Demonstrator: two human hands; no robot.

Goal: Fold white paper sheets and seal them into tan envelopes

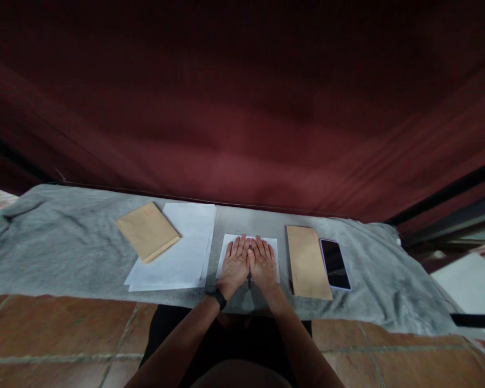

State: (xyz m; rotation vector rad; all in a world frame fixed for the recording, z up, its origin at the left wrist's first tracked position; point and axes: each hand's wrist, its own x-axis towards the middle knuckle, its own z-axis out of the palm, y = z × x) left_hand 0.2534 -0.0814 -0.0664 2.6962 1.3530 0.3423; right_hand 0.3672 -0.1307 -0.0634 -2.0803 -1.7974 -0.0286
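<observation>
Both of my hands lie flat, side by side, on a small white sheet of paper (222,268) in front of me. My left hand (235,264) has its fingers stretched out and pointing away from me, with a dark band on that wrist. My right hand (262,264) presses beside it in the same way, the two thumbs close together. Much of the sheet is hidden under the palms, so I cannot tell whether it is folded. To the right is a brown envelope (307,264). To the left lies a stack of white paper (186,253).
Another brown envelope (149,231) rests at an angle on the paper stack. A phone (335,264) lies right of the right-hand envelope. Grey cloth (64,242) covers the narrow table, and a dark red curtain (242,140) hangs along its far edge. Tiled floor (64,334) shows below.
</observation>
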